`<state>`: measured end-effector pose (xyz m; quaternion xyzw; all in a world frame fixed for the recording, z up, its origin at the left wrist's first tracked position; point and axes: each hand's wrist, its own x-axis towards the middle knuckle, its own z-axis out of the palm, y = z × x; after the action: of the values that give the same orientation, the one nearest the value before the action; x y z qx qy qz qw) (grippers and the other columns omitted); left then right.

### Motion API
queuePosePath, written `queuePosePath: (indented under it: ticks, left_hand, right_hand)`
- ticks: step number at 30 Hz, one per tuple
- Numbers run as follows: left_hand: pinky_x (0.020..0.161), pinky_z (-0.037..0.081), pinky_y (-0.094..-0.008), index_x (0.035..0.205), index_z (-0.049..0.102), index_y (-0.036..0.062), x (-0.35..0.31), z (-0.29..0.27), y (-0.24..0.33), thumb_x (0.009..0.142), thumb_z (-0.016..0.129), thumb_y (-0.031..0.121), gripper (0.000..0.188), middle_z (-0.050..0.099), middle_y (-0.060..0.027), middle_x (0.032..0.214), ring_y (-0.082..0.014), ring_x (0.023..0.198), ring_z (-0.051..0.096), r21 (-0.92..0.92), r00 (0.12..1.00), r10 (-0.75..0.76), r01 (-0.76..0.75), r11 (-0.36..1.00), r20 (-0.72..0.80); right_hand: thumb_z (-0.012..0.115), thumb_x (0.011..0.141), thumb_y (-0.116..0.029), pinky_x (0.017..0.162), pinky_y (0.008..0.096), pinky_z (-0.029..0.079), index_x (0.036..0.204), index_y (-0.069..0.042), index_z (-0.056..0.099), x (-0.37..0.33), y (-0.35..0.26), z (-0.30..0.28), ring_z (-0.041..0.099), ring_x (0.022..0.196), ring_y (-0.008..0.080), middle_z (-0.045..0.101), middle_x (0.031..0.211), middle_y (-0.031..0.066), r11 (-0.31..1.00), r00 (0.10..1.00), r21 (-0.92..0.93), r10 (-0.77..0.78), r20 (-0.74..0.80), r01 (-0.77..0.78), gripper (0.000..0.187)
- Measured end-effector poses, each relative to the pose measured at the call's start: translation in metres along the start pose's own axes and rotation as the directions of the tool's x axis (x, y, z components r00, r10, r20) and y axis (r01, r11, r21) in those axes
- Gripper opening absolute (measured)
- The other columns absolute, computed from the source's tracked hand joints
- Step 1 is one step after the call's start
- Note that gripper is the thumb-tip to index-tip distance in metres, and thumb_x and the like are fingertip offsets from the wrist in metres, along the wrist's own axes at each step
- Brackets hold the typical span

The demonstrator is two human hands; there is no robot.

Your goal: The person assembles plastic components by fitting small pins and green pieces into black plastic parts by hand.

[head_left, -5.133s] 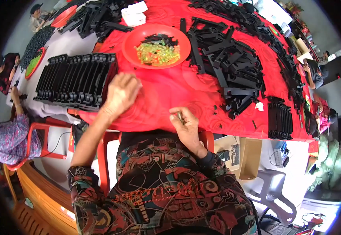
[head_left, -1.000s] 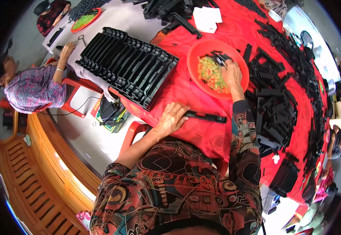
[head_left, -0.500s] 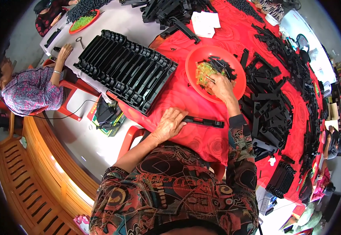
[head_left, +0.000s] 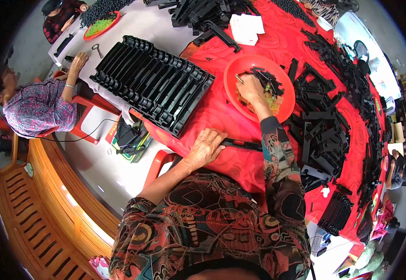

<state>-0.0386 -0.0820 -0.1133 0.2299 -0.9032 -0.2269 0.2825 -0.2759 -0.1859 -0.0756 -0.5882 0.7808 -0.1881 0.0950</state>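
Observation:
My left hand [head_left: 206, 147] is closed on one end of a long black plastic bar [head_left: 242, 144] lying on the red tablecloth in front of me. The bar's right end goes under my right sleeve. My right hand [head_left: 251, 88] is over the left part of a red round bowl [head_left: 289, 99], its fingers pinched on a thin metallic rod-like tool [head_left: 239, 79]; the tool's exact kind is too small to tell. Inside the bowl are small yellow-green pieces [head_left: 273, 101] and dark slender pieces [head_left: 263, 74], partly hidden by my hand.
A black ribbed tray [head_left: 151, 84] stands at my left. Black plastic parts [head_left: 324, 140] are heaped at right and another pile [head_left: 207, 16] lies at the far side. White paper [head_left: 246, 29] sits beyond the bowl. A person [head_left: 39, 107] sits at left, near a wooden bench [head_left: 35, 210].
My right hand has shifted left and slightly farther away within the bowl, lifting the tool toward its left rim. My left hand keeps its grip on the bar.

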Motion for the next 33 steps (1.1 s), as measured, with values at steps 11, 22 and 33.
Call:
queuePosePath:
  ticks: [11, 22, 33]
  left_hand:
    - [0.087, 0.04, -0.0419, 0.11, 0.055, 0.0039, 0.003, 0.001, -0.005, 0.076, 0.065, 0.014, 0.037, 0.055, -0.0126, 0.102, -0.0315, 0.099, 0.05, -0.003, 1.0, 0.019, -0.019, 1.0, -0.013]
    - [0.088, 0.041, -0.041, 0.107, 0.056, 0.002, -0.021, -0.023, 0.001, 0.068, 0.07, 0.008, 0.042, 0.054, -0.0145, 0.102, -0.0326, 0.099, 0.051, -0.048, 0.999, -0.053, 0.054, 0.997, 0.012]
    - [0.088, 0.038, -0.0449, 0.094, 0.06, 0.0049, -0.009, -0.032, 0.014, 0.068, 0.071, 0.016, 0.03, 0.05, -0.0128, 0.108, -0.0325, 0.105, 0.048, 0.076, 0.997, 0.083, -0.083, 0.994, 0.001]
  right_hand:
    - [0.053, 0.078, -0.019, 0.074, 0.0424, 0.049, 0.082, -0.003, 0.067, -0.012, 0.001, -0.016, 0.063, 0.085, 0.033, 0.064, 0.088, 0.0216, 0.999, 0.957, 0.01, 0.026, 0.288, -0.03, 0.021]
    - [0.051, 0.09, -0.016, 0.062, 0.0222, 0.041, 0.085, 0.0, 0.052, -0.152, -0.004, -0.062, 0.052, 0.068, 0.0073, 0.052, 0.075, 0.0013, 0.492, 0.95, 0.854, -0.153, 0.273, -0.166, 0.016]
    - [0.062, 0.077, -0.008, 0.062, 0.0382, 0.046, 0.087, -0.003, 0.055, -0.213, -0.022, -0.015, 0.058, 0.071, 0.0316, 0.056, 0.079, 0.0132, 0.89, 0.998, 0.452, -0.07, 0.001, 0.062, 0.013]
